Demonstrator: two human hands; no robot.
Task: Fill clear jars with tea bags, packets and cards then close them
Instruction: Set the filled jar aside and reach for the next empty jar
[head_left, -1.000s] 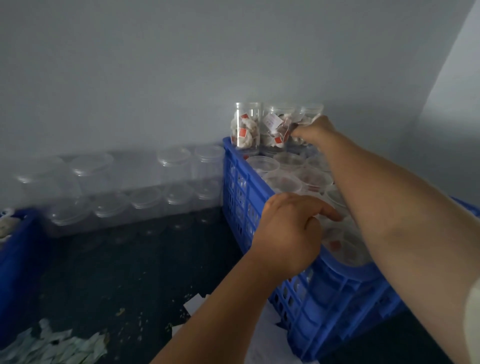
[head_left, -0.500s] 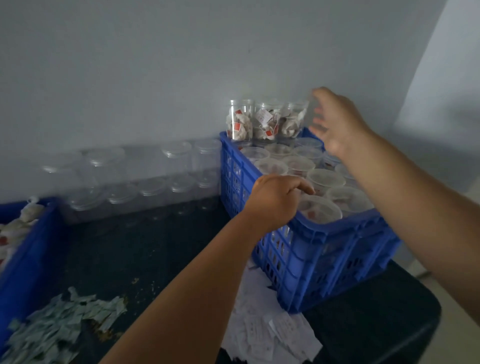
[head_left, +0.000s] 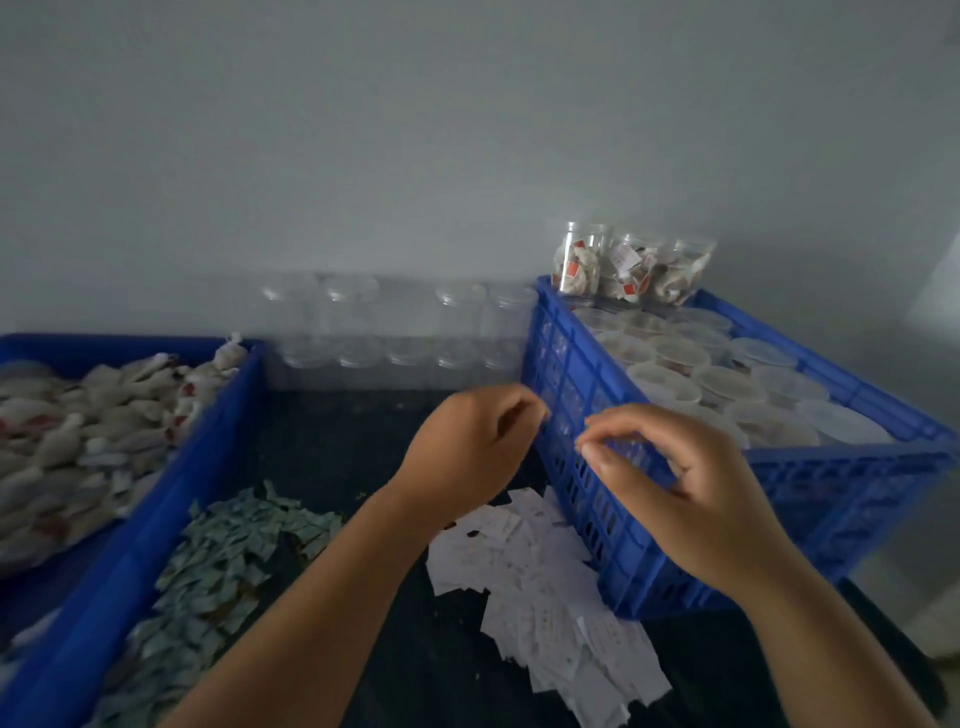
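Three filled jars (head_left: 626, 270) beyond empty left hand (head_left: 467, 441), right hand (head_left: 696, 488).

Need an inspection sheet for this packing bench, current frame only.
Surface: dark table, bare patch between the two crates.
Job's things: tea bags heaped in the left blue crate; packets piled beside it; cards piled against the right blue crate, which is full of lidded jars; three filled jars stacked on top at its far end; empty jars in rows at the back.
Clutter: nothing seen.
Grippers: left hand curled by the right blue crate's wall, hold unclear; right hand loosely curled, nothing seen in it.
Cables: nothing seen.
Surroundings: plain grey wall.
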